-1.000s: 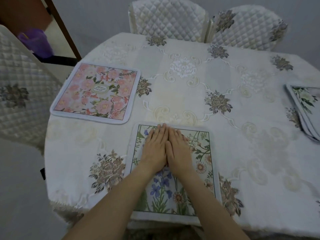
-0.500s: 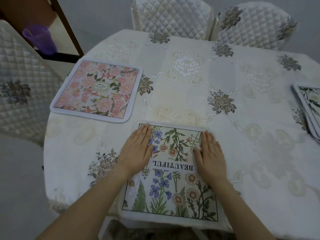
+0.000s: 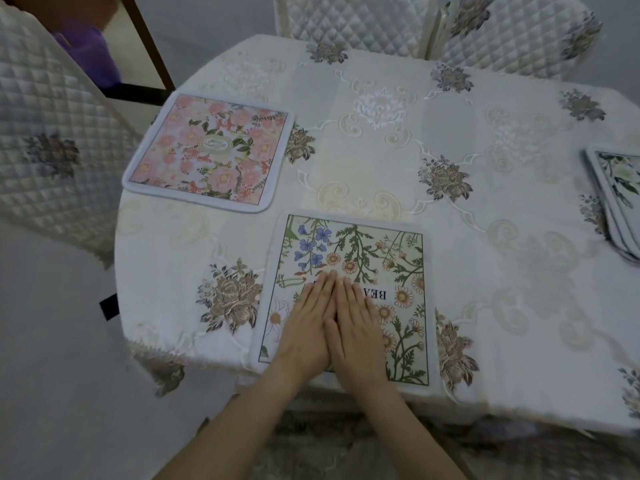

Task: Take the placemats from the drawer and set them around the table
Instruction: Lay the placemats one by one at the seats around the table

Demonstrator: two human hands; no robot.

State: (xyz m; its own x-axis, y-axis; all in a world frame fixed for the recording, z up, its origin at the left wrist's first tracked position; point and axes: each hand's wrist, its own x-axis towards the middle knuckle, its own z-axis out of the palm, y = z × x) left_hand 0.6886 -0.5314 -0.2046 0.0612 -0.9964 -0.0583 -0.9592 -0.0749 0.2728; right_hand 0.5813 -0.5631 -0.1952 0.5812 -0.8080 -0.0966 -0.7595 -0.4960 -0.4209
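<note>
Both hands lie flat with straight fingers, side by side and touching, the left hand [image 3: 309, 327] and the right hand [image 3: 356, 329] pressing on the botanical placemat [image 3: 363, 258]; neither grips anything. The table [image 3: 502, 306], under a white embroidered cloth, carries everything, with 2 quilted chairs [image 3: 349, 22] beyond its far edge. The botanical placemat sits at the table's near edge, its lower border hanging slightly over. The pink floral placemat [image 3: 211, 152] lies toward the table's left side, just apart from the botanical one. A stack of placemats [image 3: 620, 199] rests at the table's right side.
</note>
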